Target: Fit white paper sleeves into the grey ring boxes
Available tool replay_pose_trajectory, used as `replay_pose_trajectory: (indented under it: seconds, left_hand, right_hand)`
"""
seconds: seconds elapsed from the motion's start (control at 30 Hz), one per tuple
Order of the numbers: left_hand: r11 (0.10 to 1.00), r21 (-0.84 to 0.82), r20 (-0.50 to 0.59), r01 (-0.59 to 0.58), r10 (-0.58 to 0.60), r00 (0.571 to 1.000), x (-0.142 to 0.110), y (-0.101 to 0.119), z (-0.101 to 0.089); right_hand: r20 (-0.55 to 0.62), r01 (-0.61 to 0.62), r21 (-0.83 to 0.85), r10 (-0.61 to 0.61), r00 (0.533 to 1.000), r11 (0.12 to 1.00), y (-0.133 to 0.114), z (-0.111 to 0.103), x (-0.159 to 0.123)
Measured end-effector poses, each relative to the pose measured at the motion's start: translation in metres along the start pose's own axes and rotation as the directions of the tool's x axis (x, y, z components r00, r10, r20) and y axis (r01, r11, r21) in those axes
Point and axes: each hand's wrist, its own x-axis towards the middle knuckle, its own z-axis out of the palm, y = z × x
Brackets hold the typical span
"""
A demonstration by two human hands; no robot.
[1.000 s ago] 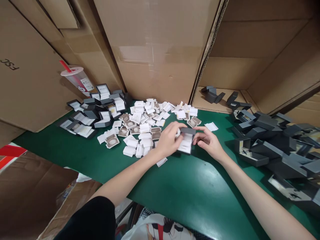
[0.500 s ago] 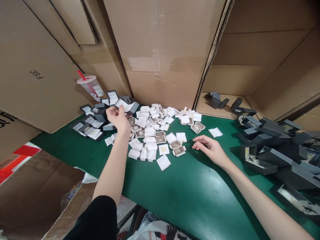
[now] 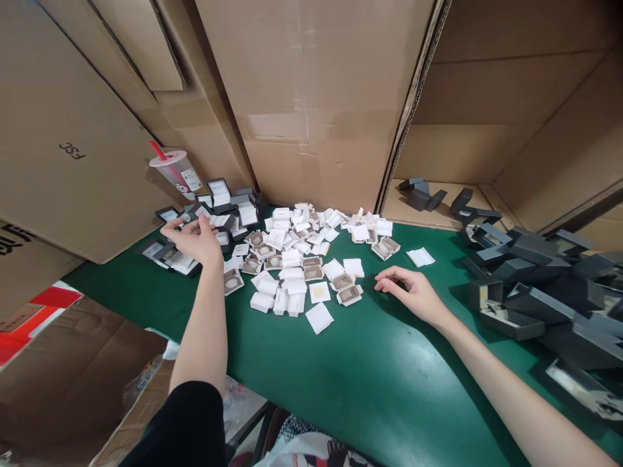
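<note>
My left hand (image 3: 195, 241) is over a heap of open black boxes (image 3: 226, 194) with white inner pads, at the left of the table. Its thumb and fingers are apart around a small black box (image 3: 198, 211), and I see no firm grip on it. My right hand (image 3: 409, 292) rests on the green tabletop with fingers loosely bent and nothing in them. Between the hands lies a spread of small white box inserts (image 3: 292, 258), some turned up to show grey hollows. Nearest my right hand is an opened insert (image 3: 349, 295).
A clear cup with a red straw (image 3: 178, 172) stands behind the black boxes. More open black boxes (image 3: 530, 256) are piled at the right. Tall cardboard boxes (image 3: 311, 97) wall the back, and an open carton (image 3: 73, 376) sits below the table's left edge.
My left hand has moved left, away from the white inserts and onto the black boxes. An insert with a grey hollow that my arm had covered now shows. My right hand stays put.
</note>
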Motion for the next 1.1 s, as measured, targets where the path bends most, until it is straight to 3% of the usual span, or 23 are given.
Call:
replay_pose_trajectory:
  seconds: [0.13,0.37,0.6,0.83,0.93,1.03,1.1]
  left_hand:
    - [0.988,0.147,-0.075,-0.058,0.070,0.995,-0.009,0.001,-0.002]
    - [0.787,0.549,0.208,-0.281,0.197,0.958,-0.018,0.000,-0.008]
    - [0.731,0.589,0.271,-0.344,0.223,0.936,-0.024,0.004,-0.006]
    - [0.750,0.549,0.283,-0.368,0.248,0.926,-0.031,0.010,-0.002]
    - [0.740,0.453,0.392,-0.498,0.336,0.856,-0.038,0.015,0.005]
    - [0.717,0.317,0.582,-0.621,0.370,0.724,-0.046,0.019,0.013]
    - [0.699,0.278,0.655,-0.659,0.364,0.662,-0.050,0.020,0.017]
  right_hand:
    - [-0.002,0.001,-0.030,-0.001,1.000,1.000,0.002,0.000,0.000]
    - [-0.010,0.022,-0.082,-0.023,1.000,0.996,0.001,0.000,-0.002]
    - [-0.007,0.018,-0.105,-0.019,1.000,0.994,-0.001,0.001,-0.002]
    - [-0.010,0.031,-0.143,-0.033,0.999,0.989,-0.003,0.001,-0.002]
    - [-0.013,0.033,-0.157,-0.035,0.999,0.987,-0.005,0.001,-0.002]
    - [-0.015,0.020,-0.161,-0.023,1.000,0.987,-0.005,0.002,-0.002]
    - [-0.015,0.013,-0.161,-0.016,1.000,0.987,-0.006,0.002,-0.002]
